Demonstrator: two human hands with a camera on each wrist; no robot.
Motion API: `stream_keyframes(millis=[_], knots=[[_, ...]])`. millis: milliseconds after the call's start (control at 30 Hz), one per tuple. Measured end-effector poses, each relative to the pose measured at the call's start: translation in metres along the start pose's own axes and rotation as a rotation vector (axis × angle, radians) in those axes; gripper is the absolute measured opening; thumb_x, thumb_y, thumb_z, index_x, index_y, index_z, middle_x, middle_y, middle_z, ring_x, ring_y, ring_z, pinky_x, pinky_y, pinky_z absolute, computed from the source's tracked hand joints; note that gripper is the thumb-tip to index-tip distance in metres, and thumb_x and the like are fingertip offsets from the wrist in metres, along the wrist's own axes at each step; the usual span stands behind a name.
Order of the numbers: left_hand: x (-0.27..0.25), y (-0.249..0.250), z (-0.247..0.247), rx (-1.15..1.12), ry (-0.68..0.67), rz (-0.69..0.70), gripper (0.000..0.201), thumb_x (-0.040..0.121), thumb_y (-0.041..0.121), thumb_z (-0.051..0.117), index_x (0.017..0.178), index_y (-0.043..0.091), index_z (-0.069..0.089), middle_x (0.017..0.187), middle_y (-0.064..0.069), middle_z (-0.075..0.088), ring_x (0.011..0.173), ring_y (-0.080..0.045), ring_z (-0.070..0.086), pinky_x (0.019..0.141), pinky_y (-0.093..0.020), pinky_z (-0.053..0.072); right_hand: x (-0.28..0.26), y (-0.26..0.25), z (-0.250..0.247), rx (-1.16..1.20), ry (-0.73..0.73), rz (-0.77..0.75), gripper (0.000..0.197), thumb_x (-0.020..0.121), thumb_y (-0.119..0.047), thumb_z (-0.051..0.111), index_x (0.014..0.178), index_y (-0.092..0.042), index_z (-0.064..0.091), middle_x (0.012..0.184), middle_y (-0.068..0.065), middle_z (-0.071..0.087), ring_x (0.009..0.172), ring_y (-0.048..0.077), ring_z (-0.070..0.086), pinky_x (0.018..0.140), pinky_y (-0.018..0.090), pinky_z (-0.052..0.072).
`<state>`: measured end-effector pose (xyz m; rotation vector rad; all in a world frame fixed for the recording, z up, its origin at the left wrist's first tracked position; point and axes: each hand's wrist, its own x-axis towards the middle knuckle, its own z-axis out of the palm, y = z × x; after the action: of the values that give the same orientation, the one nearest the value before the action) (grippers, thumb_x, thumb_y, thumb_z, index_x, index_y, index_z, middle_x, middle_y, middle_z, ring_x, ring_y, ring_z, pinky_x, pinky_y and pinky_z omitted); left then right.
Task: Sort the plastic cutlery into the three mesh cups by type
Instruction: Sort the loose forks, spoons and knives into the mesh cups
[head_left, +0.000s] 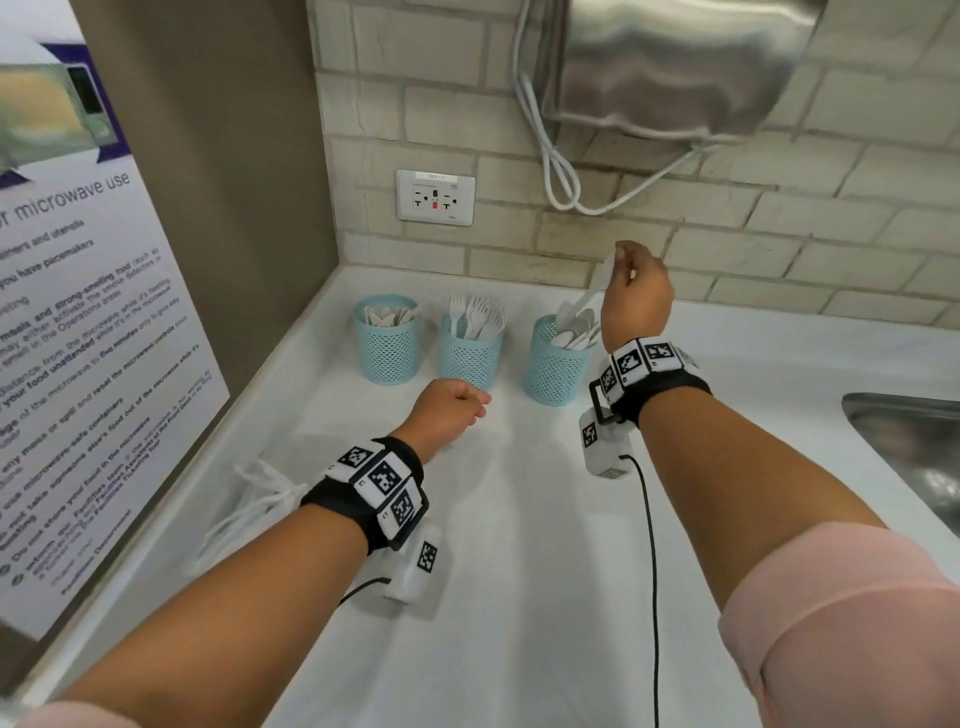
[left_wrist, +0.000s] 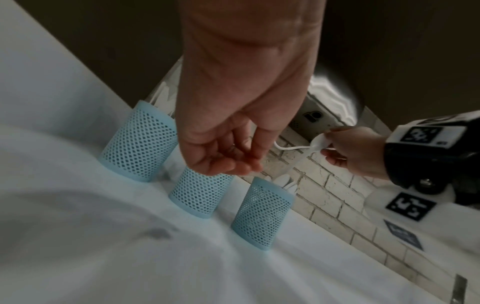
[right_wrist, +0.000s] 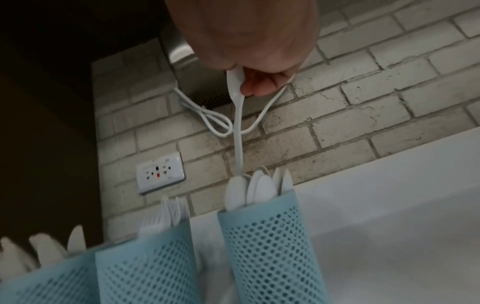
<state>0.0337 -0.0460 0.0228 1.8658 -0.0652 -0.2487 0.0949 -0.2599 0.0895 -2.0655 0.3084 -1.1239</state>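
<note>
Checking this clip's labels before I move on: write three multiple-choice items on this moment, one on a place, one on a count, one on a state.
1. Where does the held utensil point?
A. left cup
B. middle cup
C. right cup

2. How many mesh cups stand on the counter?
A. two
B. three
C. four

3. What is the left hand doing?
A. holding nothing
B. gripping a fork
C. lifting a cup

Answers: 1 C, the right hand pinches its upper end while its lower end dips into that cup; 2 B, three blue cups in a row; 3 A, its curled fingers hold nothing.

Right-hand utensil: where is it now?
Head view, right side: the white utensil hangs from the right hand, lower end in the rightmost mesh cup.
</note>
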Motion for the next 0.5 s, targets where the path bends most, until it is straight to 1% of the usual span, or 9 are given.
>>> stream_keyframes(millis=[33,100,133,167,233,300,367,433,500], knots=[[0.000,-0.002,-0.002,0.059,0.021,0.016,0.021,0.093,0.009,0.049,0.105,0.008,0.066,0.091,-0.001,0.062,0.081,-0.012,0.055,0.069,-0.017,0.045,-0.003,0.003,0.002,-0.060,-0.036,-0.021,0.030,0.099,-0.025,0.042,0.120,-0.016,0.062,0.113,0.014,0.062,0.099,0.027,0.059,0.075,0.023,0.038],[0.001,-0.006,-0.007,0.196,0.061,0.032,0.021,0.091,0.010,0.051,0.102,0.007,0.068,0.096,-0.002,0.063,0.092,-0.017,0.057,0.084,-0.027,0.046,-0.008,0.010,0.007,-0.155,-0.120,-0.071,0.030,0.098,-0.022,0.044,0.120,-0.015,0.064,0.113,0.017,0.060,0.100,0.031,0.057,0.076,0.028,0.041],[0.001,-0.008,-0.010,0.261,0.076,0.040,0.020,0.090,0.011,0.050,0.098,0.007,0.069,0.095,-0.004,0.065,0.093,-0.020,0.058,0.085,-0.030,0.047,-0.011,0.014,0.010,-0.197,-0.162,-0.090,0.030,0.097,-0.021,0.045,0.118,-0.014,0.065,0.114,0.018,0.060,0.103,0.033,0.056,0.078,0.031,0.043],[0.002,-0.011,-0.013,0.316,0.091,0.045,0.020,0.090,0.012,0.050,0.092,0.007,0.069,0.093,-0.007,0.066,0.092,-0.023,0.059,0.083,-0.031,0.047,-0.013,0.019,0.013,-0.251,-0.204,-0.102,0.029,0.097,-0.021,0.046,0.117,-0.015,0.066,0.116,0.018,0.059,0.107,0.034,0.053,0.082,0.034,0.044],[0.000,-0.014,-0.019,0.412,0.125,0.036,0.023,0.089,0.015,0.048,0.088,0.004,0.068,0.093,-0.011,0.068,0.092,-0.026,0.062,0.081,-0.032,0.048,-0.017,0.028,0.020,-0.403,-0.310,-0.093,0.030,0.096,-0.024,0.045,0.116,-0.020,0.067,0.128,0.016,0.052,0.117,0.034,0.044,0.090,0.037,0.041],[-0.001,-0.017,-0.025,0.488,0.153,0.003,0.025,0.089,0.018,0.047,0.093,0.007,0.070,0.102,-0.008,0.069,0.100,-0.026,0.061,0.086,-0.034,0.048,-0.022,0.034,0.027,-0.516,-0.463,-0.056,0.035,0.099,-0.031,0.038,0.123,-0.025,0.061,0.143,0.014,0.039,0.128,0.036,0.034,0.098,0.041,0.037],[-0.004,-0.019,-0.030,0.545,0.173,-0.057,0.025,0.090,0.023,0.048,0.102,0.016,0.069,0.114,-0.002,0.066,0.111,-0.025,0.056,0.095,-0.037,0.047,-0.027,0.039,0.033,-0.542,-0.621,-0.013,0.041,0.100,-0.039,0.032,0.136,-0.028,0.047,0.152,0.014,0.026,0.137,0.037,0.022,0.105,0.045,0.031],[-0.009,-0.021,-0.035,0.624,0.183,-0.130,0.029,0.091,0.029,0.050,0.115,0.020,0.062,0.125,-0.001,0.059,0.122,-0.026,0.045,0.102,-0.039,0.041,-0.031,0.046,0.039,-0.541,-0.676,-0.011,0.048,0.097,-0.042,0.038,0.143,-0.027,0.037,0.154,0.014,0.019,0.141,0.036,0.012,0.109,0.047,0.026],[-0.015,-0.021,-0.040,0.746,0.180,-0.187,0.036,0.093,0.034,0.049,0.125,0.019,0.055,0.133,-0.003,0.050,0.129,-0.027,0.036,0.104,-0.039,0.035,-0.033,0.050,0.041,-0.556,-0.674,-0.041,0.053,0.095,-0.040,0.045,0.145,-0.025,0.032,0.155,0.015,0.015,0.142,0.037,0.009,0.109,0.049,0.026]])
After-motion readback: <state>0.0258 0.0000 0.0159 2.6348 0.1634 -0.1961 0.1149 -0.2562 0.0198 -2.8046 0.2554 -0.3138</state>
